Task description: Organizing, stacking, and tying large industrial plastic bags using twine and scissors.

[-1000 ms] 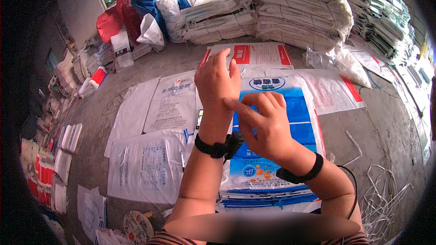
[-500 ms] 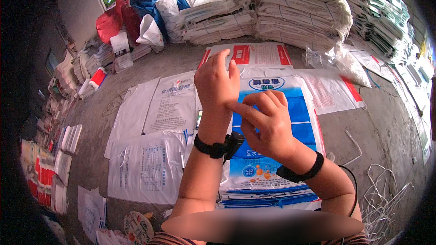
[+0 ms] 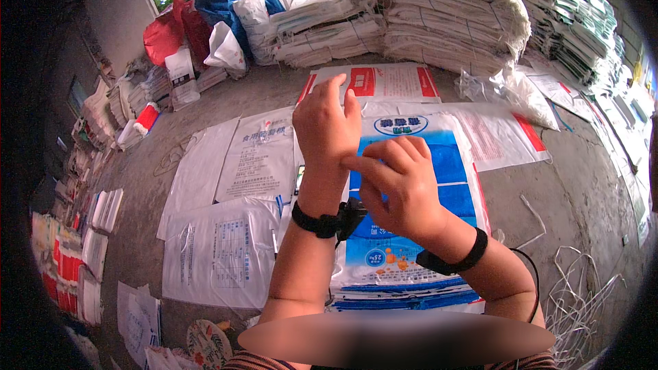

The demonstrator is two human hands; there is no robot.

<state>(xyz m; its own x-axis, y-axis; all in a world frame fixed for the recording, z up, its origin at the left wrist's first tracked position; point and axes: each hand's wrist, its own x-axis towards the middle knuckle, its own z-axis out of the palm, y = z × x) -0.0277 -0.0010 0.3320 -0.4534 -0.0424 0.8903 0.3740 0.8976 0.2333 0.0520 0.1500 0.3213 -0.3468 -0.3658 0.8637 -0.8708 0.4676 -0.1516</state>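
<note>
My left hand (image 3: 327, 123) is raised in the middle of the view, empty, its fingers loosely bent and the thumb apart. Beside it on the right, my right hand (image 3: 401, 181) reaches across with the index finger touching the left hand near the wrist; its other fingers curl loosely and hold nothing I can see. A black wrist strap (image 3: 317, 223) with a small dark device circles the left wrist, and another black strap (image 3: 473, 253) the right. Below both hands lies a stack of blue and white printed woven sacks (image 3: 439, 157), partly covered by my arms.
White printed sacks (image 3: 212, 253) lie flat on the left, and red and white sacks (image 3: 411, 82) beyond. Tall bundled sack stacks (image 3: 452, 14) stand at the back. Loose white strapping (image 3: 576, 294) tangles on the concrete floor at right, near a crumpled clear plastic bag (image 3: 507, 96).
Almost nothing differs: both hands keep their pose, with the right index finger still at the left wrist. The whole view has shifted very slightly.
</note>
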